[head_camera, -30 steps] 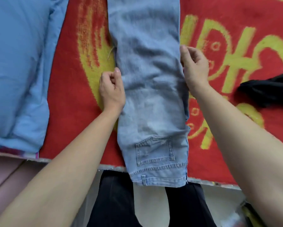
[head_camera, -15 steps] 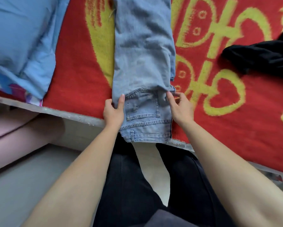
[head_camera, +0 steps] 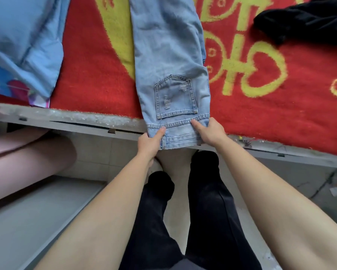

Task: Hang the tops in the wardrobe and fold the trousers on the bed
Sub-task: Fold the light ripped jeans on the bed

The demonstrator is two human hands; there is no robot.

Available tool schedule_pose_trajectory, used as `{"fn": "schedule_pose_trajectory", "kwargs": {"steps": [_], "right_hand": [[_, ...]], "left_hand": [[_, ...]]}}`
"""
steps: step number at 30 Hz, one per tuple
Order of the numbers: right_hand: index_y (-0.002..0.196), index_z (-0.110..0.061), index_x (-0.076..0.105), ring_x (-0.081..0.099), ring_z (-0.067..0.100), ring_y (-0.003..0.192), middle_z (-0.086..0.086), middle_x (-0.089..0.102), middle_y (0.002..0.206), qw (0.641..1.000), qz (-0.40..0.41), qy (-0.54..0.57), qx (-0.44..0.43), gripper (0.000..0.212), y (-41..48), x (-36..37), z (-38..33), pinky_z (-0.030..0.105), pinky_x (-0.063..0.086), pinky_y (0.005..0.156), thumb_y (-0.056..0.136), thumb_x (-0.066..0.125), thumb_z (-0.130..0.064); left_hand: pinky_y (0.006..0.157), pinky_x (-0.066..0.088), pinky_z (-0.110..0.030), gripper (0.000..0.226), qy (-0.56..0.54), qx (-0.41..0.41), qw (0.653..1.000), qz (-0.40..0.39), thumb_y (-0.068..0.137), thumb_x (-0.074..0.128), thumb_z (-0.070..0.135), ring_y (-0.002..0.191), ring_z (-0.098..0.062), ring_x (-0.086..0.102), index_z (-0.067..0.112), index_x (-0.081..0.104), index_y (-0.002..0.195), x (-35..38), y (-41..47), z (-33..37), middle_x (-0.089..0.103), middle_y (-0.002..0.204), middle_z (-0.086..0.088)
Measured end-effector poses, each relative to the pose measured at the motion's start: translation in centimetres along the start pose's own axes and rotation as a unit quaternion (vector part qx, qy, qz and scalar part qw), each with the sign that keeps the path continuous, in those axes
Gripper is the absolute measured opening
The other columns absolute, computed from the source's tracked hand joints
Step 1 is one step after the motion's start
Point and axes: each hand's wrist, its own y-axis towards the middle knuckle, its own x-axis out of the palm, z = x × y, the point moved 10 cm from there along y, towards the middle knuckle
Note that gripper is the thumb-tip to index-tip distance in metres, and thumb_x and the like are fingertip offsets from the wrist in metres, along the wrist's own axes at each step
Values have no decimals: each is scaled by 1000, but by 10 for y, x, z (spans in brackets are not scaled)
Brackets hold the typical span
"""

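Light blue jeans (head_camera: pixel 169 55) lie lengthwise on the red and yellow blanket (head_camera: pixel 280 106), folded leg on leg, back pocket up. Their waistband hangs over the near edge of the bed. My left hand (head_camera: pixel 150 141) pinches the waistband's left corner, thumb on top. My right hand (head_camera: pixel 210 131) grips the waistband's right corner, thumb laid across the denim. The far ends of the legs run out of view at the top.
A black garment (head_camera: pixel 308 18) lies crumpled at the back right of the blanket. A blue pillow (head_camera: pixel 23 39) sits at the left. The grey bed frame edge (head_camera: pixel 85 121) runs across in front of me. Another person's leg (head_camera: pixel 27 154) is at the left.
My hands slid down the jeans' sides from mid-leg to the waistband and now hold its two corners at the bed edge. My view dropped toward the floor.
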Motion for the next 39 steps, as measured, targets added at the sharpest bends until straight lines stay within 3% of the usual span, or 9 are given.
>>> {"fn": "schedule_pose_trajectory", "kwargs": {"steps": [3,6,9,11,15,21,28,35,39], "right_hand": [[99,-12,56,54,28,101,8,60,104,981,132,108,-90,39,-44,-30,-16,33,35,80,99,51,-50],[85,-19,46,44,13,82,0,52,88,932,270,159,-183,35,-98,-54,-17,29,32,73,97,51,-51],[108,-9,58,59,28,95,14,64,112,983,56,170,33,45,-84,1,46,39,51,81,91,63,-51],[106,-12,62,62,29,89,13,65,111,976,-70,171,118,40,-90,32,79,35,54,62,88,68,-47],[99,-20,65,66,20,88,3,69,104,981,-45,184,48,42,-104,34,105,23,48,45,81,68,-58],[99,-18,65,67,20,88,1,67,99,975,-82,194,66,50,-141,42,151,24,53,47,76,73,-62],[88,-18,71,62,15,69,-2,69,82,951,-124,268,89,36,-157,30,162,27,50,58,78,76,-53],[124,-10,61,62,19,73,8,65,96,910,-103,401,13,47,-120,-16,62,31,56,60,88,70,-38],[106,-19,64,67,15,73,0,69,92,894,-80,439,-22,29,-84,-47,-15,28,57,62,91,64,-44]], "left_hand": [[77,55,-20,28,-99,34,994,-42,84,73,47,91,-1,69,22,72,97,-4,-31,17,75,95,12],[78,58,-27,30,-188,30,980,-60,85,73,43,96,-12,71,17,72,101,-6,-52,12,76,102,1],[84,55,-42,22,-61,-24,998,-12,89,70,29,92,-27,68,8,71,91,-11,-67,-41,73,102,-14],[83,54,-39,19,-39,-66,997,3,89,70,26,92,-27,67,7,71,91,-13,-75,-81,72,97,-10],[91,56,-44,24,-122,-95,988,-12,82,77,34,93,-24,72,16,74,98,-6,-100,-129,76,98,-2],[93,54,-50,26,-158,-125,980,-4,82,79,26,100,-29,69,9,69,98,1,-145,-165,74,104,-10],[54,54,-28,15,-224,-139,965,11,90,68,15,71,-18,71,8,66,103,10,-173,-152,74,92,-7],[46,50,-26,19,-273,-81,959,6,88,63,17,49,-18,63,8,61,106,-1,-141,-40,67,75,-11],[47,50,-25,37,-248,-35,968,-12,92,60,31,63,-18,65,10,58,122,-3,-90,41,66,98,-12]]}}
